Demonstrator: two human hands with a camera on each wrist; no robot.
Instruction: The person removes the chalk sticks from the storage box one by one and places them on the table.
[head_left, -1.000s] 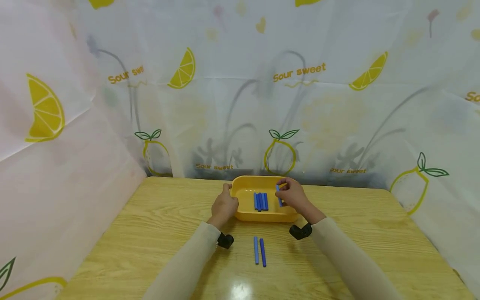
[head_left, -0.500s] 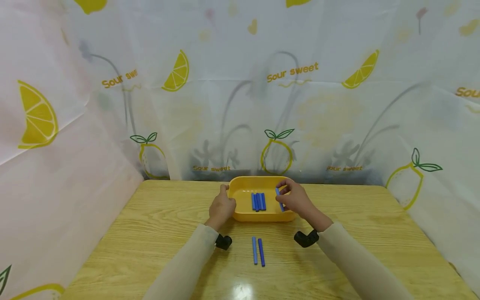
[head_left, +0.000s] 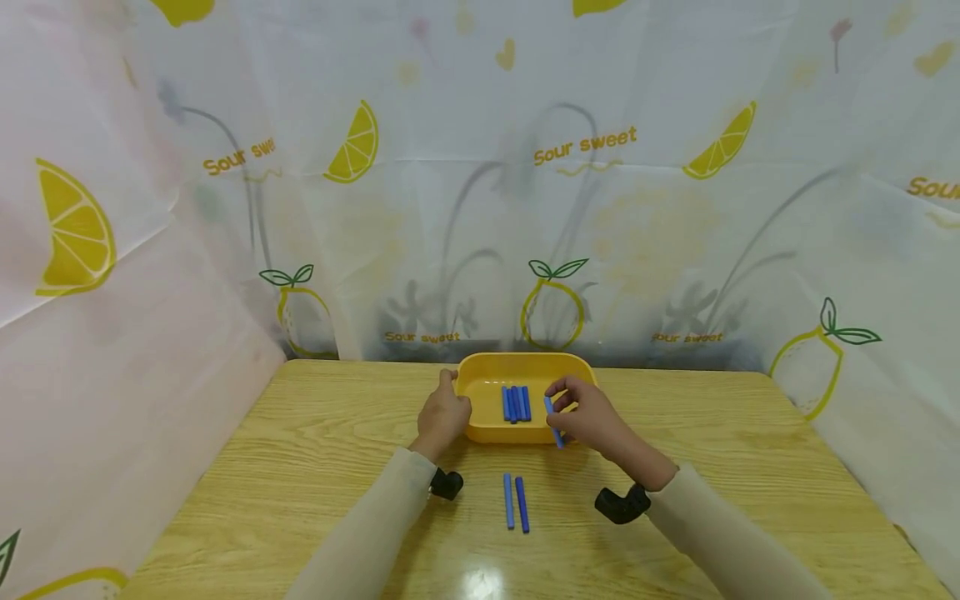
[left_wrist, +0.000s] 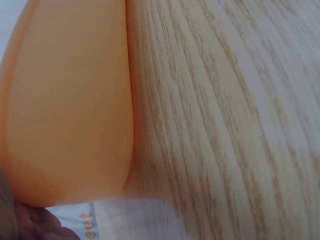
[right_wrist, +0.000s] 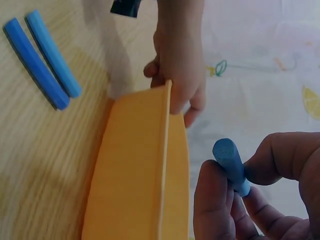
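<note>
A yellow plastic tray (head_left: pixel 495 435) stands on the wooden table near the back wall. My left hand (head_left: pixel 442 417) grips its left end at the rim, and the left wrist view is mostly filled by the tray's outer side (left_wrist: pixel 70 100). Over the near right rim, my right hand (head_left: pixel 596 421) pinches a light blue, chalk-like stick (right_wrist: pixel 229 157) between thumb and fingers, its lower end tilted toward me. Several blue sticks (head_left: pixel 515 405) lie side by side inside the tray. In front of it, a light blue stick (head_left: pixel 509 502) and a darker blue stick (head_left: pixel 522 505) lie apart on the table.
The wooden table (head_left: pixel 337 450) ends at a hanging white sheet (head_left: pixel 435 208) printed with lemons, which also closes off both sides. Black wrist devices (head_left: pixel 622 505) sit below both sleeves.
My right hand has drawn the light blue stick from over the tray's inside toward me, past the near rim. The left hand keeps its grip on the tray. The head view shifted slightly.
</note>
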